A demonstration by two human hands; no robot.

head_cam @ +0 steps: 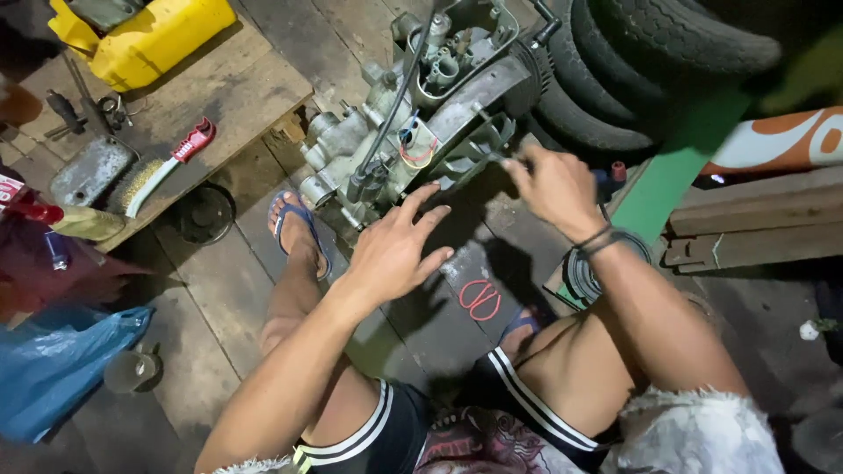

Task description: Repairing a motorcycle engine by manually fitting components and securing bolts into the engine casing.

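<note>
I have the engine case [421,123] lying on the plank floor [219,281] at about twelve o'clock from the knees, a lumpy grey casting of dull aluminium, ribbed and pocketed, with open round ports on top and a black cable [399,96] draped across it. My left hand [395,250] hovers flat at the case's six o'clock edge, fingers spread, gripping nothing. My right hand [553,184] sits at four o'clock of the case, thumb and forefinger pinched on something small and dark at the casting's side; I think it is a slim tool or fastener, but shadow hides it.

The risks as I judge them: the case rests loosely on uneven boards with no clamp, so a hard push from the right could roll it toward the bare foot in the blue sandal [299,228] at eight o'clock. A small part let go here could drop into the gaps between planks. The cable could snag a wrist.

Further out, red rubber bands [479,299] lie at six o'clock, thin and looped. At ten o'clock a low wooden board [237,88] carries a wire brush [162,171] with a red handle and bristly steel face, and a yellow plastic jug [149,35], smooth and glossy. Stacked tyres [650,53] with knobbly tread crowd one o'clock, and a crumpled blue plastic bag [53,369] lies at eight.
</note>
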